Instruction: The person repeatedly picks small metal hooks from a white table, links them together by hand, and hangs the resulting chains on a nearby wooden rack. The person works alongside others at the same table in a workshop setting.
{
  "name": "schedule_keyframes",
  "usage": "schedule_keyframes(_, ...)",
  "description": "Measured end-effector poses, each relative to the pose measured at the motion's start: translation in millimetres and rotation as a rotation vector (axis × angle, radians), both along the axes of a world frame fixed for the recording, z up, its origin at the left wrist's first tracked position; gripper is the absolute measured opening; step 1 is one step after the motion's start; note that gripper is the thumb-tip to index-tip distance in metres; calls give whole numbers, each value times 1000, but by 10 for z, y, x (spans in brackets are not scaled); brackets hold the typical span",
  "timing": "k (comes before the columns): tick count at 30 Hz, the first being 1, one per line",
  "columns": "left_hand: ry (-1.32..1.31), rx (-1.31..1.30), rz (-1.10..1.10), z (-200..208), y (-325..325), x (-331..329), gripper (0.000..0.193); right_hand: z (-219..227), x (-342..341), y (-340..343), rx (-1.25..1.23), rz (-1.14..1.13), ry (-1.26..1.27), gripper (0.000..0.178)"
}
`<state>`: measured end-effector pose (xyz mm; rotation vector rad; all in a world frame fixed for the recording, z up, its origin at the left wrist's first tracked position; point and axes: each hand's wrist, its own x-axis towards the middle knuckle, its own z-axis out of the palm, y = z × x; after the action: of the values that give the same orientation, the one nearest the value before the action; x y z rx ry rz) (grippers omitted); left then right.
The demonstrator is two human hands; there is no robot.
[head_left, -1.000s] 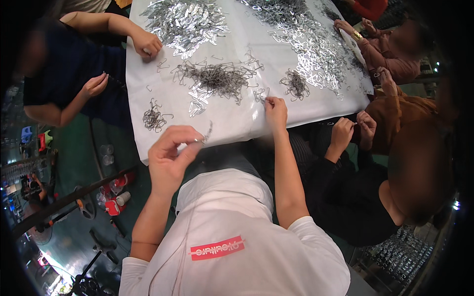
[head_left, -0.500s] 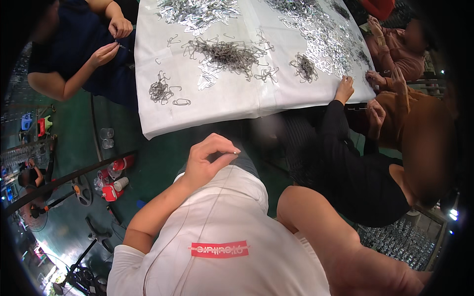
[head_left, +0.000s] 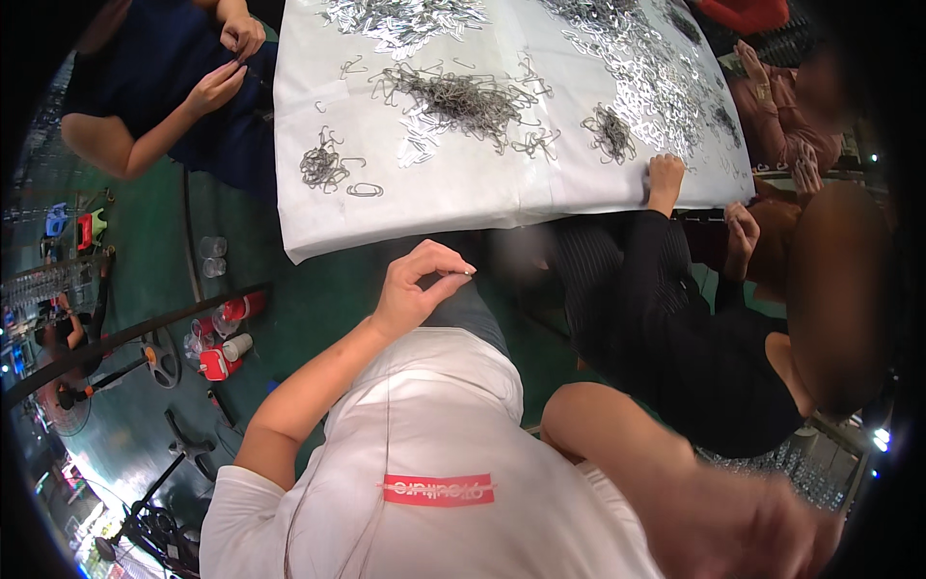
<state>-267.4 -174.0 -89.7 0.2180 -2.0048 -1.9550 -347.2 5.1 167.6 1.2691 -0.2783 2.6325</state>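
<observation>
My left hand [head_left: 422, 280] is above my lap, thumb and forefinger pinched on a small shiny metal piece [head_left: 470, 273]; only its tip shows, too little to tell its kind. My right arm is bent, and my right hand [head_left: 757, 526] is raised at the lower right, its fingers smeared by motion. Beyond my left hand is the table with a white cover [head_left: 386, 217]. On it lie a heap of bent grey wire loops [head_left: 453, 104], a smaller wire pile [head_left: 323, 169] near the left edge and a lone wire loop [head_left: 365, 190]. Silvery flat metal clips [head_left: 400, 24] are heaped farther back.
A person in dark blue [head_left: 159, 82] works at the table's left; a person in black [head_left: 666, 318] sits close at my right, a hand [head_left: 666, 179] on the table edge. More people sit beyond. Red containers [head_left: 222, 359] and a fan [head_left: 68, 400] are at left.
My right hand is moving and has become blurred at the lower right. My left hand keeps its pinch. At the table edge, the neighbour's hand has drawn into a closed shape.
</observation>
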Motion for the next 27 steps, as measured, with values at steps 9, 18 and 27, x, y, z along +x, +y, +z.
schedule_keyframes(9, 19, -72, 59, -23, -33, -120, 17, -2994, -2023, -570, 2096, -790, -193, 17)
schedule_keyframes(18, -75, 20, 104, 11, -11, -159, 18, -3363, -2127, -612, 2460, -422, -171, 24)
schedule_keyframes(27, -45, 5, 108, -8, -45, -3, 16, -3339, -1581, -919, 2023, -45, -580, 14)
